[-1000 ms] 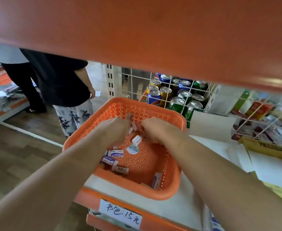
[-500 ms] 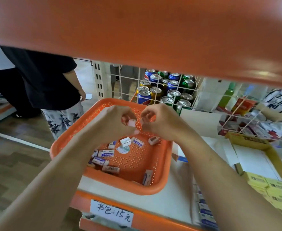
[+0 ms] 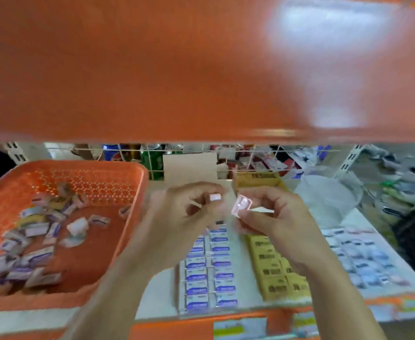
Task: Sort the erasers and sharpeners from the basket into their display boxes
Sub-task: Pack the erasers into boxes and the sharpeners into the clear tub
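Up close from the head camera, both hands are raised just to the right of the orange basket (image 3: 79, 164), which sits on a white shelf (image 3: 157, 293). The left hand (image 3: 184, 214), nearest the basket's right rim, pinches a small pale pink piece (image 3: 215, 197) at its fingertips; motion blur hides whether it is an eraser or a sharpener. The right hand (image 3: 277, 217), a little farther from the basket, pinches a pink sharpener (image 3: 242, 206) between thumb and forefinger. The two pieces are close together but apart. Inside the basket lies a loose heap of wrapped erasers (image 3: 37, 241), mostly toward its left and near side. Right of the basket, under the hands, blue-and-white erasers (image 3: 208, 271) stand in neat rows, then yellow packets (image 3: 275, 273). An orange shelf (image 3: 177, 69) fills the top.
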The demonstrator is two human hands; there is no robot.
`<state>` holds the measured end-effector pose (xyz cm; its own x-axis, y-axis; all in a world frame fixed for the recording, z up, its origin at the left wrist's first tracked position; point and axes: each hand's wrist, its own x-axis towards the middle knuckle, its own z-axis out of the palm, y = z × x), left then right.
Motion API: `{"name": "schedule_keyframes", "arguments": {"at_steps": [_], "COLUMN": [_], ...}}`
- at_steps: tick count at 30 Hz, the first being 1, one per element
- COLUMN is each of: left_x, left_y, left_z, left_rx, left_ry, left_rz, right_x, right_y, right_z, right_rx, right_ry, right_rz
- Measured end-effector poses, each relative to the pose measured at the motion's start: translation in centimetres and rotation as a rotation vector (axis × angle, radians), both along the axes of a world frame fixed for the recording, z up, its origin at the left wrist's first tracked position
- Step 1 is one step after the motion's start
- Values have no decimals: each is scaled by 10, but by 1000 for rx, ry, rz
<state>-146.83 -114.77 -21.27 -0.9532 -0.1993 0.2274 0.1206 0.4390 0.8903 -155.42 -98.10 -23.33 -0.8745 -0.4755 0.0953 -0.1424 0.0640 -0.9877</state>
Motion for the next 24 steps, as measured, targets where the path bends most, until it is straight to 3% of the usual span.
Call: {"name": "schedule_keyframes", "arguments": {"at_steps": [4,7,13,20,24], "left_x": [-23,-37,-54,-63,-71], "left_y": [45,76,130,183,200], "left_z": [-10,-21,-31,-40,-48], "left_rx": [57,71,-95,-265,-240], "left_ry": [-74,-127,-121,-111,-96], "left_rz": [-56,-95,-120,-112,-103], "right_x": [-3,-6,-15,-31,-39], "right_y": [53,89,148,195,213], "right_z": [-1,-4,-10,-13,-23], "right_rx": [-89,-78,122,104,158], "right_ry": [-124,-103,0,8,-3], "right_rz": [-100,-188,-226,-284,-280]}}
